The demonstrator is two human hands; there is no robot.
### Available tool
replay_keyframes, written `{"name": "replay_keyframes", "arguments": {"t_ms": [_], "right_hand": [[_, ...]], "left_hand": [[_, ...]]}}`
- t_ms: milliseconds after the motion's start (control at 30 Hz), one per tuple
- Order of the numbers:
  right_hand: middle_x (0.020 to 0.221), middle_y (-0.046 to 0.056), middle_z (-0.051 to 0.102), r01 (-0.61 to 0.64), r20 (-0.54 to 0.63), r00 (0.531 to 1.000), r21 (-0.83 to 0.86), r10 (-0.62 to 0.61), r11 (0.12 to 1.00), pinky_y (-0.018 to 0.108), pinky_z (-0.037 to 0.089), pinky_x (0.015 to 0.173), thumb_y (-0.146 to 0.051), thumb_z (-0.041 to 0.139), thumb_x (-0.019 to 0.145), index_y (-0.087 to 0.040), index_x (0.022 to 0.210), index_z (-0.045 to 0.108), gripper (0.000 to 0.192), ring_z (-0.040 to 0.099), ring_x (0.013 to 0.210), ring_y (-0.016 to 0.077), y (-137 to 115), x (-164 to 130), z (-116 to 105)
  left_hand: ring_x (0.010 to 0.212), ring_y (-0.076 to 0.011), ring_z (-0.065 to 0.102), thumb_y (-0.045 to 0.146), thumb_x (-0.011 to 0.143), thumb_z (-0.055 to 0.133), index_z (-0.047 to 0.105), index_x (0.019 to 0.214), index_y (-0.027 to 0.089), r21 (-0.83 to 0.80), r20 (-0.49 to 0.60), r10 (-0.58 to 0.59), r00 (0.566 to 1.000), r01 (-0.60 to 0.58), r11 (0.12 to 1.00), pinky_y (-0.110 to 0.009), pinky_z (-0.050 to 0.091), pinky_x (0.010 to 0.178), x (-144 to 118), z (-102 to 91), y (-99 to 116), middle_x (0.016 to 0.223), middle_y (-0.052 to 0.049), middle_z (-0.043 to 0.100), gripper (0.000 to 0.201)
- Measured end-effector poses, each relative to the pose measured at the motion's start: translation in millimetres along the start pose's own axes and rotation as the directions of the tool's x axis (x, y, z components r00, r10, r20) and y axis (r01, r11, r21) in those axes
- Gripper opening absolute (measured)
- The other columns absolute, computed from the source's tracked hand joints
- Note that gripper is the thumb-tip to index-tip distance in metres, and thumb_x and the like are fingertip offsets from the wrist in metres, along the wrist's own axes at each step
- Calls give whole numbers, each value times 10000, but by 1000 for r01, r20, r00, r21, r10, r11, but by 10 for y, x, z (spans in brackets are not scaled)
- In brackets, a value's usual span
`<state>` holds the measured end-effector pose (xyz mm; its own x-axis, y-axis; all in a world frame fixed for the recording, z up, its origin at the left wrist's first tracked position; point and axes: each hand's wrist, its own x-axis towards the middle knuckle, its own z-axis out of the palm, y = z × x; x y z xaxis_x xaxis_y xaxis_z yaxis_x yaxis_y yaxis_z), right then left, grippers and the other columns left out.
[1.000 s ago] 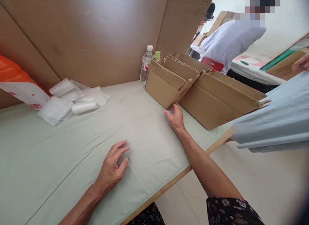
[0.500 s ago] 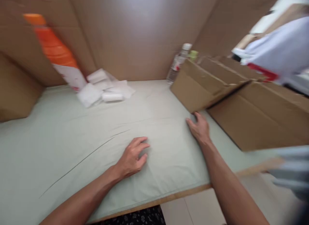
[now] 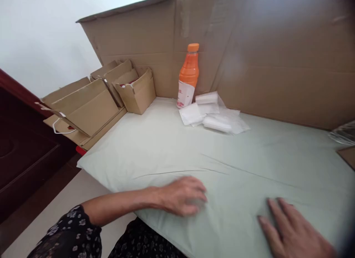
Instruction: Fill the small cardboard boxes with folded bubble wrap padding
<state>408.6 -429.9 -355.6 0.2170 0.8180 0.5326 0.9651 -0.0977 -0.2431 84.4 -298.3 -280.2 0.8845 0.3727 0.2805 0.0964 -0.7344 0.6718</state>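
Observation:
My left hand (image 3: 181, 195) lies palm down on the pale green cloth (image 3: 249, 158) near the table's front edge, fingers loosely apart, holding nothing. My right hand (image 3: 291, 232) rests flat on the same cloth at the lower right, empty, fingers spread. Farther back stands an orange bottle (image 3: 188, 75) with an orange cap and white label. Beside it lie several clear plastic packets (image 3: 213, 114) holding white items.
A tall cardboard screen (image 3: 249, 54) walls the back and right of the table. Small open cardboard boxes (image 3: 135, 90) and folded flat cartons (image 3: 80, 108) sit at the far left. A dark wooden door (image 3: 24, 147) is at the left. Something shiny (image 3: 344, 132) shows at the right edge.
The view has swung left: the boxes, water bottle and people on the right are gone from sight. My right hand has left the box corner and now rests on the cloth.

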Motion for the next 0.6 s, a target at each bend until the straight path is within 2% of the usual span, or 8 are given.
{"name": "replay_keyframes", "arguments": {"t_ms": [33,67,133,233,333,400,467,600], "right_hand": [[1475,65,590,139,34,990,5,-139,990,653,518,898,-567,442,903,-463,1618,265,743,594,1296,405,-277,2,43],[1501,73,568,273,65,960,17,-273,962,637,523,904,-525,437,934,-416,1647,194,761,603,1289,399,-539,15,77],[1522,91,550,472,102,874,57,-475,880,562,531,914,-462,449,970,-325,1666,179,760,622,1273,363,-972,67,123],[1521,100,551,596,110,790,96,-604,797,475,522,936,-412,474,988,-232,1620,335,671,620,1281,317,-1320,159,142],[1503,100,570,610,116,779,87,-616,788,442,528,934,-390,495,985,-199,1523,474,571,617,1290,300,-1376,209,105],[1490,90,584,600,127,785,83,-606,795,426,536,929,-378,510,980,-207,1497,499,545,619,1292,289,-1354,215,66],[1478,76,596,585,130,796,89,-592,806,413,543,926,-371,524,974,-228,1491,507,537,625,1289,281,-1338,212,36],[1464,67,609,575,126,803,97,-583,812,403,553,922,-364,545,968,-229,1447,549,498,634,1278,276,-1351,210,37]], "left_hand": [[1210,-293,654,241,842,627,760,1092,209,40,-119,-104,987,110,993,-457,532,1063,-105,-244,-92,1247,-140,723,285],[1190,-292,662,223,830,622,759,1093,219,96,-252,-191,949,221,971,-458,541,1044,-188,-513,-193,1232,-137,725,296],[1226,-337,627,200,816,603,748,1115,187,176,-492,-263,830,391,904,-540,465,1115,-275,-1111,-416,1268,-172,697,332],[1475,-405,347,176,827,575,613,1321,85,189,-678,-231,698,469,863,-634,160,1258,-208,-2039,-773,1484,-248,516,504],[1545,-395,180,156,796,642,451,1459,93,175,-852,-167,496,570,803,-596,65,1280,-11,-2774,-1117,1558,-225,423,693],[1542,-406,166,154,797,667,375,1492,81,104,-878,-224,422,627,772,-599,75,1268,123,-3064,-1307,1547,-247,416,757],[1477,-425,290,135,798,661,444,1427,72,47,-870,-295,394,663,747,-620,142,1233,230,-3195,-1440,1428,-255,522,669],[1235,-381,537,58,758,589,670,1063,98,50,-837,-339,430,676,735,-598,308,1139,293,-3154,-1434,1044,-167,686,318]]}}
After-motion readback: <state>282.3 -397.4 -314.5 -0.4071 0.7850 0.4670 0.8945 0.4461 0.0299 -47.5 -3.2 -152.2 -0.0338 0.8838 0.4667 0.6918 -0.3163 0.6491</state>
